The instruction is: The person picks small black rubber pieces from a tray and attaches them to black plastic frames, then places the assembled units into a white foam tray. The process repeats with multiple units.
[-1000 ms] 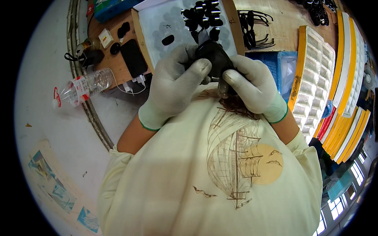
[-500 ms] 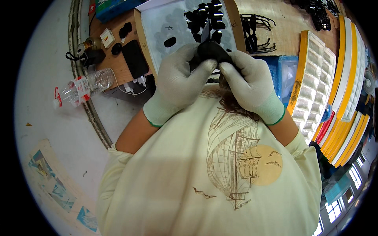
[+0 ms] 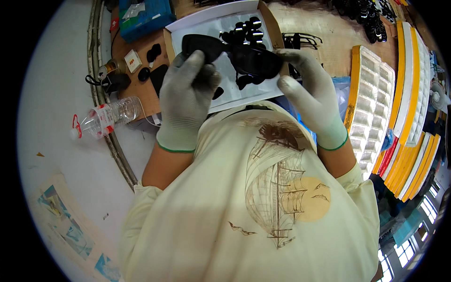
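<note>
Loose lenses crowd white tray; bottle blocks left.

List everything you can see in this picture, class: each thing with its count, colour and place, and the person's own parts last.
Sunglasses: one, black, held up over the tray.
Cardboard tray: one, brown with white liner, top centre; several small black parts inside.
Plastic bottle: one, clear, lying at left.
Blue box: one, top left.
Moulded trays: a few white ones, with yellow-edged stacks at right.
Shirt: one, cream, brown ship print.
Left hand: grey glove, grips the left lens.
Right hand: grey glove, fingers on the right end.
</note>
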The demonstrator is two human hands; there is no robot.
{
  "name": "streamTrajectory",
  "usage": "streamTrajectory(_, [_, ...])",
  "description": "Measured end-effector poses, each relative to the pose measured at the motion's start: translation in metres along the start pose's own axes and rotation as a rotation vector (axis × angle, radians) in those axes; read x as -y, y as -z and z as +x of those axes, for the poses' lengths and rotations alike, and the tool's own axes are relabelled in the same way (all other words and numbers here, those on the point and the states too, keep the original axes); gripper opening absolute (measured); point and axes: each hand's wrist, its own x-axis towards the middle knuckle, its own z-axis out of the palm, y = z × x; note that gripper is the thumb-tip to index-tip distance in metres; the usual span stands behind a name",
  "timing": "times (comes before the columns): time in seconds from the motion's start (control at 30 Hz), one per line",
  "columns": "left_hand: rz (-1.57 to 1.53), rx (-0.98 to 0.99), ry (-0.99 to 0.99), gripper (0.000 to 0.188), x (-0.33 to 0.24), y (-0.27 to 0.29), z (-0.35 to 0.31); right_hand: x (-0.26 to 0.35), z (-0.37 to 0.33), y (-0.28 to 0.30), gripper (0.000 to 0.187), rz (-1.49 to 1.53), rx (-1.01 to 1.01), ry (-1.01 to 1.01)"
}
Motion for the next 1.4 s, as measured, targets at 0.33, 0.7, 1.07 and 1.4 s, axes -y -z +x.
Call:
streamTrajectory(0.33, [-0.204,0.118,0.239,0.012,-0.012,0.009,-0.005,0.0,0.004,-0.007,0.043,0.196,0.136,-0.109])
streamTrajectory(0.7, [0.263,0.296,-0.005,0.045,-0.023,0.031,0.008,0.011,0.012,-0.038,0.047,0.059,0.401,-0.157])
streamTrajectory(1.07, [0.873,0.658,0.214,0.052,0.022,0.042,0.078,-0.029,-0.002,-0.034,0.048,-0.22,0.152,-0.186])
streamTrajectory(1.4, [1.272,-0.425,-0.037,0.076,0.023,0.112,0.441,-0.157,0.049,0.103,0.029,-0.851,-0.333,-0.438])
